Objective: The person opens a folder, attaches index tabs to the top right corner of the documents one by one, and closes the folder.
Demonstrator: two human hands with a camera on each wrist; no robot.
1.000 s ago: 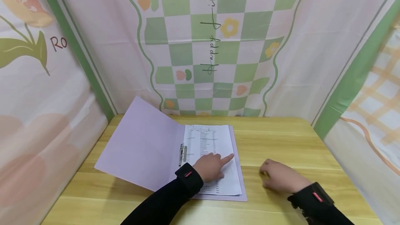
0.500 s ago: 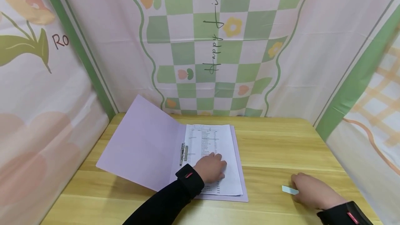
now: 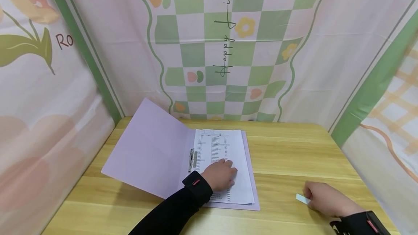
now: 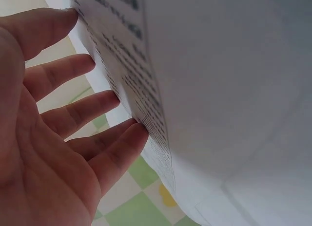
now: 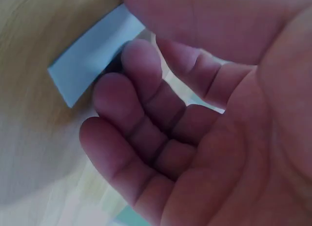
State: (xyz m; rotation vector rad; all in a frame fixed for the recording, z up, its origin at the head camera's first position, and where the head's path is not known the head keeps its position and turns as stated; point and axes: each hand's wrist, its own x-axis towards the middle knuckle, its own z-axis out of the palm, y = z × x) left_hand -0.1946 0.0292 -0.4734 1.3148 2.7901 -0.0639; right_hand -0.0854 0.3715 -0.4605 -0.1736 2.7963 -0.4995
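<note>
An open lilac folder (image 3: 147,151) lies on the table with a stack of printed sheets (image 3: 233,146) on its right half. My left hand (image 3: 219,175) rests on the top sheet, its fingertips touching the print in the left wrist view. Right of the folder, just over the table, my right hand (image 3: 328,198) pinches a small pale blue strip (image 3: 302,198) by one end. In the right wrist view the strip (image 5: 90,58) sticks out past the curled fingers (image 5: 117,97); its pinched end is hidden by the thumb.
A metal clip (image 3: 192,159) sits along the folder's spine. The folder's cover stands tilted up off the wooden table (image 3: 287,151). Patterned curtains (image 3: 225,46) hang at the back and both sides.
My right hand has moved right, away from the folder, and the pale blue strip has come into sight in it. My left hand's pointing forefinger has drawn in on the sheet.
</note>
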